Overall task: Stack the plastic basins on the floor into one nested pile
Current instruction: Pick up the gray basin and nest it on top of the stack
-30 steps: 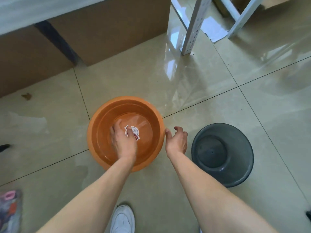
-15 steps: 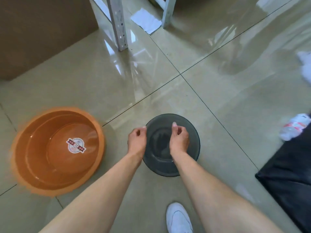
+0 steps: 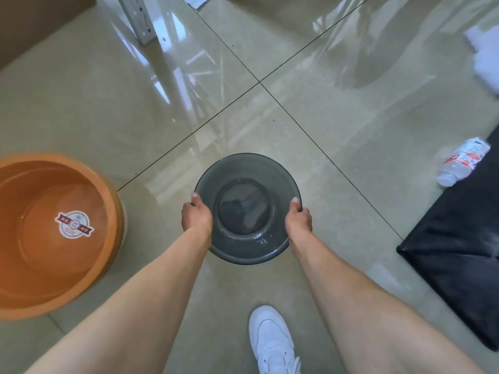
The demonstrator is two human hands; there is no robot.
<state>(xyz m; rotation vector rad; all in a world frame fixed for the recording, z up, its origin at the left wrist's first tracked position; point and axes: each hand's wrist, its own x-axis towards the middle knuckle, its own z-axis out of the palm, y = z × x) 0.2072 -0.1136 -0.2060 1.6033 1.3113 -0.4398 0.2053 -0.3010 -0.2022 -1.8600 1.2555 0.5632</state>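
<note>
A person bends over a glossy tiled floor (image 3: 310, 147), both bare hands clamped on the rim of a dark grey plastic basin (image 3: 247, 209) that sits mouth-up directly in front of them. The left hand (image 3: 196, 218) grips the basin's left edge and the right hand (image 3: 298, 221) grips the right edge, thumbs hooked over the rim on the inside and the other fingers curled under it out of sight. The basin is round, so it has no long axis to speak of; its opening faces straight up toward the camera, and its flat circular bottom shows nothing inside. Whether it rests on the tiles or is lifted clear of them cannot be told.

Well apart to the left stands a larger orange basin (image 3: 116, 220), also mouth-up, cut off by the frame edge. A second orange rim shows just inside the first (it looks like one orange basin nested in another), and a round white-and-red sticker (image 3: 74, 224) lies on the inner bottom.

A white sneaker (image 3: 272, 341) is planted below the grey basin. At right, a plastic bottle (image 3: 463, 164) lies on its side touching a black bag (image 3: 459, 238), and a white metal leg (image 3: 140, 20) stands at top left.
</note>
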